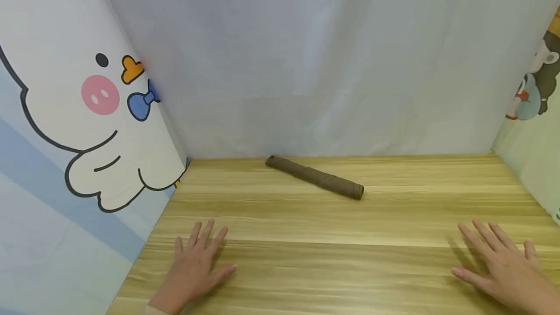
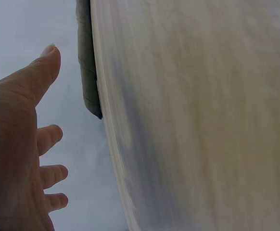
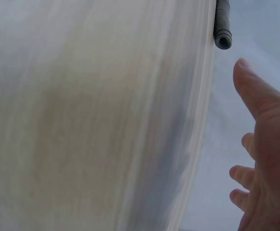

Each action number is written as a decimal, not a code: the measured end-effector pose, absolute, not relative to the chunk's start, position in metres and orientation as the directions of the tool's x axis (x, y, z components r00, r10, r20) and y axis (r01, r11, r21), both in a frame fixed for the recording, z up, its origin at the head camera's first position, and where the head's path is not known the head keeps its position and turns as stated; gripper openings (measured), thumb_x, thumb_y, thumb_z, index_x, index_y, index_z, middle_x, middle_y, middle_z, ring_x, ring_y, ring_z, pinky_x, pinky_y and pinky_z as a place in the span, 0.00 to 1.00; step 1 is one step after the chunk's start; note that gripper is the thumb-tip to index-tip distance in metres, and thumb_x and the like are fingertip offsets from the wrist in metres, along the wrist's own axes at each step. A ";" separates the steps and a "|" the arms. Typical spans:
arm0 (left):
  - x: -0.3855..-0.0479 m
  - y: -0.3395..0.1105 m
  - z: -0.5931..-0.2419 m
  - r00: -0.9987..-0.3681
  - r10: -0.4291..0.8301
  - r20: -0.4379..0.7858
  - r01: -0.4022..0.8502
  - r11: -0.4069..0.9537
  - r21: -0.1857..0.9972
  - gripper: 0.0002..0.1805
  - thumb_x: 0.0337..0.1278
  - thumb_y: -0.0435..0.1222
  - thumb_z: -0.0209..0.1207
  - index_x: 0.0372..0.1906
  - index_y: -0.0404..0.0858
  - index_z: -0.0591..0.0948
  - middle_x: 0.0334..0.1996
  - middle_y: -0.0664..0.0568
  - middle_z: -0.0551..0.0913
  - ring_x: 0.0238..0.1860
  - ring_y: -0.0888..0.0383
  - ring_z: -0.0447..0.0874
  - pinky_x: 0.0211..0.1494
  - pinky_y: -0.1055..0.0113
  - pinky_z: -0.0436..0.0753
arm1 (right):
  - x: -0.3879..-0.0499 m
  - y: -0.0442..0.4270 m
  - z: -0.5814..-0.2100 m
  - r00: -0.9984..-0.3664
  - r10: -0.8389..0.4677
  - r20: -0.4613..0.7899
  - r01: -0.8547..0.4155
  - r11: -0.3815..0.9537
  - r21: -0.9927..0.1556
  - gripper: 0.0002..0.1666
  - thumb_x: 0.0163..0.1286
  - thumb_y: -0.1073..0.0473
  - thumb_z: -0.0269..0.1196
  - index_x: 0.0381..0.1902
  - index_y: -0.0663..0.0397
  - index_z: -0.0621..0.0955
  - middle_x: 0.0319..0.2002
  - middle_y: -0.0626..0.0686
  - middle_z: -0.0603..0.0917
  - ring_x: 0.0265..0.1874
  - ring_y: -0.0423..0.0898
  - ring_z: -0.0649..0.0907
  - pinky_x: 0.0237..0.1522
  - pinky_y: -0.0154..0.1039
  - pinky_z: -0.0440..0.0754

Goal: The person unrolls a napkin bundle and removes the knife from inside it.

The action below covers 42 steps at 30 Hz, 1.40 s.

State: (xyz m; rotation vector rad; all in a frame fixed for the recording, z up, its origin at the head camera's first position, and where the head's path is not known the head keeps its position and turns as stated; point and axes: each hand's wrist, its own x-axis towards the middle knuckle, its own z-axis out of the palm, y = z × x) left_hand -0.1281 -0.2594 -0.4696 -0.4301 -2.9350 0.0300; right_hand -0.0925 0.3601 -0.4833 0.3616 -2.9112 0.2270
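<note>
A dark brown roll (image 1: 315,177) of thin sheet material lies slantwise near the back of the wooden table (image 1: 306,266). Its spiral end shows in the right wrist view, where the roll (image 3: 222,24) sits at the top. In the left wrist view the other end of the roll (image 2: 87,62) appears. My left hand (image 1: 194,266) is spread at the front left, fingers apart, holding nothing. At the front right my right hand (image 1: 503,261) is likewise spread and holds nothing. Both hands are apart from the roll, and shadows fall on the wood beneath them.
A pale grey curtain (image 1: 328,62) hangs behind the table's back edge. On the left stands a cloth panel (image 1: 52,237) printed with a white cartoon duck. Another printed panel (image 1: 529,154) borders the right side.
</note>
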 end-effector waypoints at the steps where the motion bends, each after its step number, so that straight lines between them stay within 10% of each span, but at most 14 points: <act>1: -0.128 -0.259 -0.470 -0.941 0.289 0.174 0.286 0.957 -0.044 0.48 0.49 0.72 0.52 0.73 0.52 0.64 0.73 0.43 0.56 0.72 0.38 0.50 0.58 0.25 0.54 | -0.093 0.360 -0.483 -0.951 -0.225 0.212 -0.254 0.959 -0.125 0.63 0.56 0.34 0.67 0.78 0.44 0.45 0.72 0.70 0.52 0.70 0.73 0.44 0.50 0.80 0.28; 42: -0.180 -0.188 -0.461 -0.856 0.463 0.231 0.472 0.882 -0.019 0.50 0.50 0.71 0.52 0.76 0.53 0.57 0.76 0.44 0.49 0.74 0.39 0.43 0.58 0.25 0.54 | -0.148 0.295 -0.459 -0.924 -0.348 0.156 -0.378 0.893 -0.244 0.54 0.62 0.31 0.61 0.77 0.44 0.52 0.71 0.66 0.59 0.69 0.68 0.57 0.56 0.79 0.43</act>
